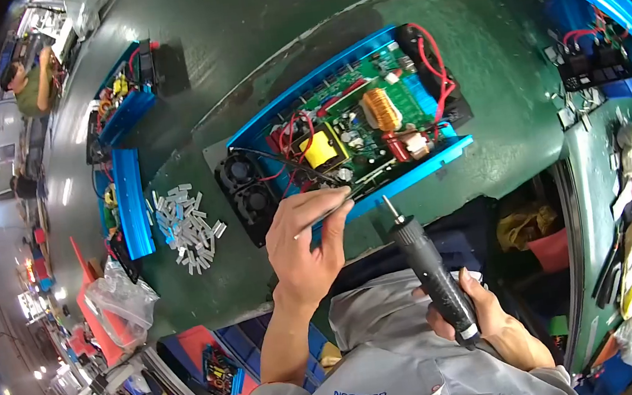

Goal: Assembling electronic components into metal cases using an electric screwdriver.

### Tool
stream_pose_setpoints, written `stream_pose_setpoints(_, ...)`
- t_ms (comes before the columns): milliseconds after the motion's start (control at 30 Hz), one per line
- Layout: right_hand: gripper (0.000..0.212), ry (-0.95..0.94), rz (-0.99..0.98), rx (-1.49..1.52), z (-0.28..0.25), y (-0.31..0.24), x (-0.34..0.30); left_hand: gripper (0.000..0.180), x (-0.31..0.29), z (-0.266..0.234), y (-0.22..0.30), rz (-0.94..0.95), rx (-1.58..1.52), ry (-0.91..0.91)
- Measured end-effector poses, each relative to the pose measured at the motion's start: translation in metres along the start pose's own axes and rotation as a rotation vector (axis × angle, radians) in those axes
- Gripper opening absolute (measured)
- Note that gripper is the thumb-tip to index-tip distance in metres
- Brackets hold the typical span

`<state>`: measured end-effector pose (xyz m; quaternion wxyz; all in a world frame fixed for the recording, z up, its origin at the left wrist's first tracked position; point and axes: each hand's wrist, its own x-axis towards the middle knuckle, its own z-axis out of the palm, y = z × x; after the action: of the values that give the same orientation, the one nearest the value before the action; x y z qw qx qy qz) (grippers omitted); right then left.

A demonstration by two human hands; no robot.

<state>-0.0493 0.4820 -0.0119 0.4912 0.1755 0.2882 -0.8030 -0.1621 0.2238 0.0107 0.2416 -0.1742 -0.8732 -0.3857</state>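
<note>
In front of me a blue metal case (416, 176) lies open with a green circuit board (412, 67) inside. The board carries a yellow transformer (322, 148), a copper coil (382, 109) and red wires. Two black fans (248, 188) sit at the case's left end. My left hand (303, 250) is at the case's near edge, its thumb and fingers closed on a thin metal tool (319, 221) that looks like tweezers. My right hand (497, 321) grips a black electric screwdriver (435, 270). The bit points up toward the near blue wall, apart from it.
Small grey metal pieces (189, 227) lie heaped left of the case. Further left stand other blue units (133, 204) and a clear plastic bag (119, 300). Another unit (598, 66) is at the right, above a side bench with bags and tools. A person (34, 86) works far left.
</note>
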Motion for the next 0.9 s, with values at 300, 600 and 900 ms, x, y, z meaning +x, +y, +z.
stream_pose_setpoints(300, 0.088, -0.229, 0.054, 0.366, -0.019, 0.013, 0.003, 0.035, 0.003, 0.000, -0.009, -0.075, -0.127, -0.056)
stream_pose_setpoints(600, 0.098, 0.013, 0.090, 0.027, -0.009, 0.003, -0.004, 0.034, 0.002, -0.004, -0.005, -0.093, -0.137, -0.088)
stream_pose_setpoints(900, 0.102, 0.048, 0.069, -0.090, -0.006, 0.001, -0.004, 0.029, 0.006, -0.003, -0.006, -0.099, -0.141, -0.115)
